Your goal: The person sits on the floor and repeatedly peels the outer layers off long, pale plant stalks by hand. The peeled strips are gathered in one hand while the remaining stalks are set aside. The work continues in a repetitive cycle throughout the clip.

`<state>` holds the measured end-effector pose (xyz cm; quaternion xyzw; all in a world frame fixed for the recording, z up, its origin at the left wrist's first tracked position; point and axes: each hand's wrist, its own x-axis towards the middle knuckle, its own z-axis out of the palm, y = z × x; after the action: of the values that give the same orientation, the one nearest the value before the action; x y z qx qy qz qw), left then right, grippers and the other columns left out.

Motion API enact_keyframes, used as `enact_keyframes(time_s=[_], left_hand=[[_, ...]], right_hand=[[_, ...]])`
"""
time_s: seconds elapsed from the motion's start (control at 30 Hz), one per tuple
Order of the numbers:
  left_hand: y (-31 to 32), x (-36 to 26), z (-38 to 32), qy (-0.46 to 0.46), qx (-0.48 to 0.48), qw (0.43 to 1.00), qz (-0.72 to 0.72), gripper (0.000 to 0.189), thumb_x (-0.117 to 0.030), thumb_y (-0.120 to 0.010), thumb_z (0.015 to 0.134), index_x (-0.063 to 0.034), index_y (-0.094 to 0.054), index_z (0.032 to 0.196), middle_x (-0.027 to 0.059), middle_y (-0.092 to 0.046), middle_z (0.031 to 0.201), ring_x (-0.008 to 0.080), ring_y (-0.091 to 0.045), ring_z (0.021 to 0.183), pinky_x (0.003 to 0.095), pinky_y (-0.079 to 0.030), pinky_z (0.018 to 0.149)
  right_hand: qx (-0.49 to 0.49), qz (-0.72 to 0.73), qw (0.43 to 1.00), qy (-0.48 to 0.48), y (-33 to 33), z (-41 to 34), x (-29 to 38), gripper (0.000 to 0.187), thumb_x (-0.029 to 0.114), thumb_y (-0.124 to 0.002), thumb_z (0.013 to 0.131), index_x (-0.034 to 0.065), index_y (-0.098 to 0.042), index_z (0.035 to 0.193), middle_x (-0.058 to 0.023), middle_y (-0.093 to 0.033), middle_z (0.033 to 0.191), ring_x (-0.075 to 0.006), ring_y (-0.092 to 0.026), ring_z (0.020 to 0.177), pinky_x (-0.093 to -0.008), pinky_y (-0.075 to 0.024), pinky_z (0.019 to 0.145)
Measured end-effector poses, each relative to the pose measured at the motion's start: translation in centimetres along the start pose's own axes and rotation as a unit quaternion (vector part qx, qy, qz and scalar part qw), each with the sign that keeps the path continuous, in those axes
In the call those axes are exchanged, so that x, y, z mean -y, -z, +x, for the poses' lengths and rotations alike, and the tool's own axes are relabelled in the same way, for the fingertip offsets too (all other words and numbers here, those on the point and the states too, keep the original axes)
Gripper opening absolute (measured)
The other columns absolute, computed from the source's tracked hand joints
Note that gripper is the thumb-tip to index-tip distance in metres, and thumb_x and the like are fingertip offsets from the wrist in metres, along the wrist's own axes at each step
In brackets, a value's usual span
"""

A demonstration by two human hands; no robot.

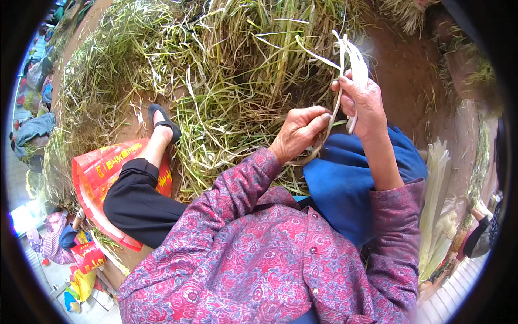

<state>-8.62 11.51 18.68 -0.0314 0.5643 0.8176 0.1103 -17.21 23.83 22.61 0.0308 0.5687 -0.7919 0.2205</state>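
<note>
Raised above the blue cloth [344,174] over my right knee, my right hand [364,101] grips a small bundle of pale, peeled-looking plant stalks [359,60]. The tops of the stalks bend over above the fingers. To its left, my left hand [301,129] pinches a long thin strand [337,101] between thumb and forefinger. That strand runs up to the bundle, and a browner part of it curls below my fingers. Behind both hands spreads a large heap of long green and yellowed stalks [251,81] with rooty, dry ends.
A pile of whitish stripped stalks [435,182] lies by my right side. Under my left leg is a red printed woven sack [117,162]. Other people sit at the far left [54,239] and far right [481,233]. Brown ground [400,81] shows past my right hand.
</note>
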Motion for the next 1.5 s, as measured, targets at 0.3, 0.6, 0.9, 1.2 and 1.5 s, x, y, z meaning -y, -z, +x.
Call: enact_keyframes(time_s=[0.3,0.6,0.9,1.2,1.5], left_hand=[[6.6,8.0,-7.4,-0.096,-0.087,0.927,0.353,0.006,-0.002,-0.053,0.079,0.0004,-0.058,0.08,0.0035,-0.047,0.053,0.0097,-0.046,0.046,0.0225,-0.038,0.043],[16.7,14.9,-14.1,0.304,0.044,0.692,0.653,0.019,-0.019,-0.059,0.065,-0.0068,-0.063,0.079,0.0129,-0.059,0.073,0.0292,-0.059,0.072,0.0402,-0.048,0.065],[3.2,2.8,-2.6,-0.048,0.03,0.973,0.222,0.03,-0.013,-0.058,0.078,-0.0016,-0.05,0.104,0.0051,-0.058,0.081,0.0086,-0.052,0.06,0.0236,-0.044,0.057],[4.8,-1.5,0.9,0.009,-0.147,0.983,-0.106,0.014,-0.016,-0.048,0.085,-0.0032,-0.052,0.086,0.0012,-0.053,0.058,0.0028,-0.043,0.042,0.0143,-0.03,0.037],[7.0,-1.2,4.9,-0.049,-0.177,0.975,-0.127,0.012,-0.013,-0.047,0.086,-0.002,-0.052,0.085,0.0031,-0.054,0.059,0.0044,-0.043,0.039,0.0163,-0.035,0.035]], right_hand=[[-0.072,0.18,0.975,0.108,4.2,0.2,2.8,0.011,0.001,-0.056,0.079,0.0039,-0.047,0.085,-0.0095,-0.055,0.07,-0.0037,-0.039,0.042,-0.0161,-0.0273,0.033],[-0.24,0.065,0.954,0.166,3.8,1.1,4.8,0.005,0.005,-0.055,0.081,0.0018,-0.054,0.084,-0.0061,-0.058,0.069,-0.0019,-0.037,0.041,-0.0136,-0.026,0.033],[-0.04,-0.004,0.999,-0.005,-0.9,-0.4,-3.0,0.015,0.008,-0.063,0.076,0.0038,-0.048,0.076,-0.009,-0.057,0.063,-0.0041,-0.038,0.038,-0.016,-0.0262,0.031],[-0.024,-0.159,0.986,-0.042,-2.3,-2.7,-4.9,0.028,0.028,-0.049,0.087,0.001,-0.054,0.082,-0.0086,-0.061,0.071,-0.0085,-0.055,0.05,-0.0185,-0.0429,0.042],[0.037,-0.274,0.96,-0.039,-3.3,-3.6,-6.2,0.027,0.025,-0.049,0.087,-0.0003,-0.052,0.077,-0.0045,-0.055,0.056,-0.0069,-0.049,0.042,-0.0191,-0.0383,0.039]])
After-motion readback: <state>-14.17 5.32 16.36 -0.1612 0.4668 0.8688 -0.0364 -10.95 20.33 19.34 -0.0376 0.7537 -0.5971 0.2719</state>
